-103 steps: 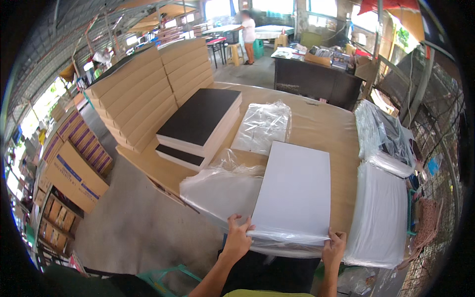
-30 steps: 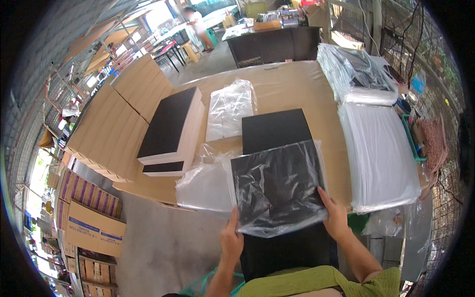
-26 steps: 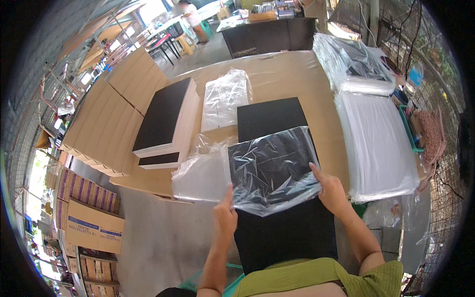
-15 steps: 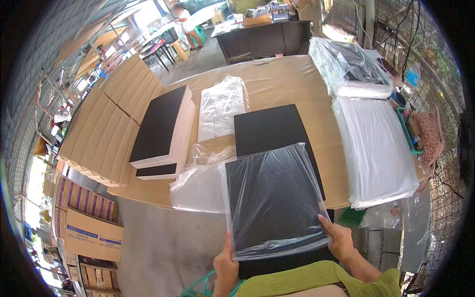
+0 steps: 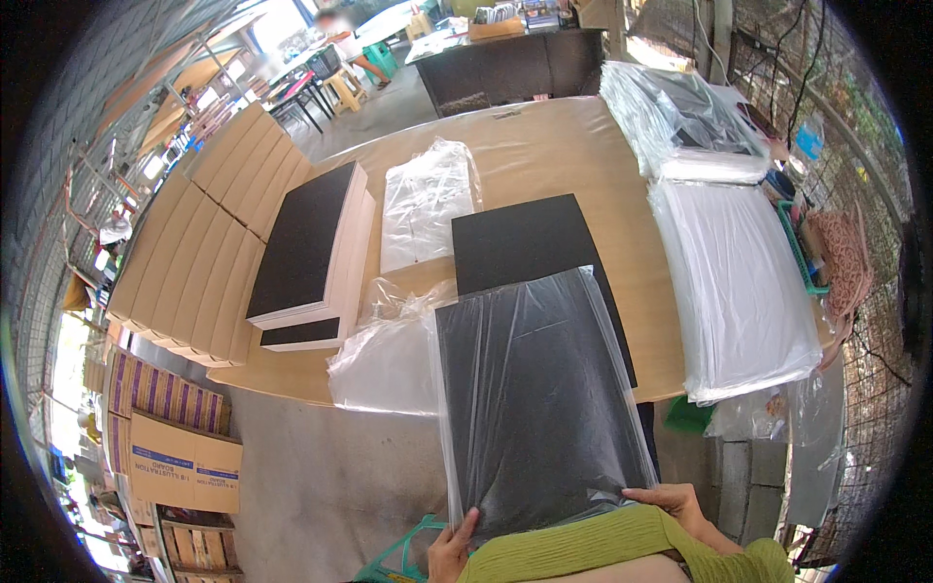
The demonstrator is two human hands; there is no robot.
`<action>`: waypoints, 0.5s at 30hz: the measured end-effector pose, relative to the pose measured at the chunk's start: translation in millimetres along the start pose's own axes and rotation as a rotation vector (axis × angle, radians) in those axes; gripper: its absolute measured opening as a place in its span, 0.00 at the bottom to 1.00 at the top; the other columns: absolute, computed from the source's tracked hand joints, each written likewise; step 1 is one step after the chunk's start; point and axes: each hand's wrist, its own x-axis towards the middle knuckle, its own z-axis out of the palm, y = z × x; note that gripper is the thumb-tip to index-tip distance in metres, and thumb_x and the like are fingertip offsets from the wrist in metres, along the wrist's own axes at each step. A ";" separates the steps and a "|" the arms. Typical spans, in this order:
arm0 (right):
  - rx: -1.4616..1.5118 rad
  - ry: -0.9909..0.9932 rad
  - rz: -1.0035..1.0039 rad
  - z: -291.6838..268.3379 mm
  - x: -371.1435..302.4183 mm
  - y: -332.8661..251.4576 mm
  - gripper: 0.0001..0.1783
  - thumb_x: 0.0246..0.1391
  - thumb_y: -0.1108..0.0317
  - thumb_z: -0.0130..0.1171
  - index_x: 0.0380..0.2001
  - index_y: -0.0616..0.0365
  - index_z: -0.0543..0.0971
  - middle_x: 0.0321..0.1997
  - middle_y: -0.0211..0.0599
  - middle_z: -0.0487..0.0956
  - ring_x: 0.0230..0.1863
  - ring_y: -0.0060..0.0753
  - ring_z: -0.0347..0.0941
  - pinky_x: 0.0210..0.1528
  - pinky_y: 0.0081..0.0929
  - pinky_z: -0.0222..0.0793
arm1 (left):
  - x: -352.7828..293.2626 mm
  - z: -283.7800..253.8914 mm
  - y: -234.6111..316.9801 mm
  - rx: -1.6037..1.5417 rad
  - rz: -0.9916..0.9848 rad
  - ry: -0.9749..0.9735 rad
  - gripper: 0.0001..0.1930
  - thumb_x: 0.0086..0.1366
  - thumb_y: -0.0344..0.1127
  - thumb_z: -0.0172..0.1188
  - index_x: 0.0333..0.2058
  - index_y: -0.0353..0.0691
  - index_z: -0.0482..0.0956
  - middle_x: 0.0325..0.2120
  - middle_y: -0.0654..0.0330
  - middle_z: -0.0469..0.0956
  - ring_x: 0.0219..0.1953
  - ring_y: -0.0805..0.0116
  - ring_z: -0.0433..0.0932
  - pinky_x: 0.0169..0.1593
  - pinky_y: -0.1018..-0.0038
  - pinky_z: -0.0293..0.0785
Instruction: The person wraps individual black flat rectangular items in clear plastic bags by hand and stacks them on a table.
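Note:
A clear plastic bag (image 5: 544,389) with a black board inside it lies tilted over the near table edge, close to my body. My left hand (image 5: 450,554) pinches the bag's near left corner, thumb on top. At the near right corner, my right hand (image 5: 671,507) grips the bag with its thumb on the upper face; its other fingers are partly hidden. Under the far end of the bag lies another black board (image 5: 525,238). Flat clear bags (image 5: 384,364) lie just left of the held one, partly covered by it.
Black boards with pale edges (image 5: 306,243) are stacked at left beside tan cardboard boxes (image 5: 185,262). More clear bags (image 5: 428,204) lie mid-table. White plastic-wrapped stacks (image 5: 734,282) line the right side, near a green basket (image 5: 799,248). Far back, a person (image 5: 345,44) is beside tables.
Both hands have moved down toward my body, keeping hold of the bag. Its near end has come closer to me, and the plastic lies smoother over the board.

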 end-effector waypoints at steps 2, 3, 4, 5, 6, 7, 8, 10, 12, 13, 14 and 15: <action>-0.072 0.009 -0.014 -1.2 -3.0 4.3 0.17 0.49 0.75 0.61 0.45 0.58 0.81 0.25 0.39 0.79 0.25 0.25 0.73 0.30 0.23 0.68 | -9.2 16.9 -21.0 -0.115 0.079 0.033 0.31 0.57 0.34 0.58 0.62 0.54 0.66 0.30 0.44 0.74 0.33 0.48 0.75 0.37 0.59 0.69; -0.143 0.030 -0.011 -4.8 -2.5 14.1 0.19 0.48 0.78 0.60 0.45 0.55 0.82 0.25 0.39 0.79 0.25 0.28 0.73 0.30 0.23 0.68 | -6.9 19.4 -22.6 -0.178 0.121 0.049 0.31 0.57 0.35 0.58 0.62 0.54 0.66 0.32 0.43 0.74 0.35 0.48 0.75 0.39 0.59 0.69; -0.214 0.052 -0.005 -6.5 -1.3 21.3 0.21 0.47 0.80 0.58 0.45 0.52 0.82 0.24 0.40 0.79 0.26 0.31 0.74 0.30 0.23 0.69 | -6.8 20.4 -23.2 -0.235 0.107 0.032 0.30 0.58 0.35 0.58 0.61 0.53 0.67 0.33 0.42 0.75 0.35 0.48 0.75 0.39 0.59 0.70; -0.225 0.086 -0.054 -7.7 2.7 22.4 0.21 0.46 0.81 0.57 0.45 0.53 0.82 0.24 0.39 0.79 0.26 0.30 0.74 0.30 0.23 0.69 | -6.3 20.7 -23.1 -0.292 0.094 0.014 0.30 0.58 0.35 0.58 0.61 0.52 0.67 0.33 0.42 0.75 0.35 0.47 0.76 0.40 0.60 0.70; -0.233 0.118 -0.102 -10.2 9.4 21.5 0.21 0.46 0.82 0.56 0.44 0.53 0.82 0.24 0.39 0.78 0.27 0.30 0.74 0.30 0.23 0.68 | -4.7 19.8 -20.7 -0.345 0.080 -0.006 0.29 0.58 0.35 0.58 0.61 0.52 0.68 0.34 0.41 0.76 0.35 0.47 0.76 0.41 0.60 0.71; -0.242 0.152 -0.149 -14.4 15.6 20.9 0.21 0.45 0.83 0.55 0.43 0.54 0.83 0.23 0.39 0.78 0.27 0.29 0.73 0.30 0.23 0.68 | 3.6 23.4 -16.1 -0.281 0.131 0.100 0.28 0.55 0.33 0.61 0.57 0.52 0.72 0.29 0.46 0.72 0.31 0.51 0.73 0.38 0.63 0.69; -0.158 0.186 -0.148 -19.1 23.1 20.7 0.23 0.41 0.86 0.53 0.41 0.55 0.83 0.24 0.38 0.79 0.28 0.29 0.74 0.30 0.25 0.69 | 16.4 29.6 -8.5 -0.216 0.177 0.214 0.26 0.53 0.31 0.64 0.54 0.52 0.76 0.24 0.52 0.69 0.27 0.55 0.70 0.34 0.65 0.67; -0.132 0.283 -0.140 -37.1 34.0 -19.8 0.20 0.43 0.84 0.53 0.39 0.57 0.84 0.26 0.38 0.81 0.29 0.30 0.74 0.30 0.26 0.70 | 44.8 40.7 9.4 -0.124 0.285 0.364 0.24 0.48 0.31 0.68 0.48 0.53 0.82 0.22 0.60 0.64 0.25 0.61 0.66 0.33 0.68 0.64; -0.170 0.383 -0.372 -61.9 35.2 -22.6 0.12 0.50 0.77 0.55 0.36 0.60 0.84 0.28 0.37 0.82 0.30 0.30 0.74 0.31 0.25 0.70 | 72.7 43.9 31.1 -0.078 0.393 0.483 0.22 0.46 0.33 0.71 0.43 0.54 0.84 0.27 0.64 0.61 0.30 0.66 0.63 0.38 0.69 0.63; -0.188 0.482 -0.451 -76.9 30.4 -17.1 0.11 0.52 0.73 0.55 0.35 0.61 0.84 0.28 0.39 0.82 0.30 0.29 0.74 0.32 0.23 0.69 | 89.5 46.5 47.6 -0.103 0.479 0.531 0.21 0.46 0.34 0.71 0.43 0.55 0.84 0.30 0.63 0.63 0.33 0.65 0.64 0.40 0.67 0.62; -0.202 0.578 -0.529 -92.8 25.2 -9.6 0.11 0.54 0.70 0.55 0.34 0.62 0.84 0.29 0.41 0.82 0.31 0.29 0.74 0.33 0.22 0.68 | 107.8 48.7 68.0 -0.124 0.562 0.577 0.21 0.46 0.34 0.71 0.43 0.55 0.85 0.34 0.63 0.64 0.35 0.64 0.65 0.41 0.66 0.62; -0.244 0.670 -0.557 -107.8 22.1 -10.9 0.11 0.54 0.69 0.54 0.34 0.62 0.84 0.29 0.40 0.81 0.31 0.27 0.74 0.34 0.21 0.67 | 129.5 45.3 93.2 -0.138 0.686 0.614 0.19 0.45 0.34 0.72 0.40 0.54 0.85 0.33 0.61 0.68 0.33 0.65 0.68 0.36 0.70 0.64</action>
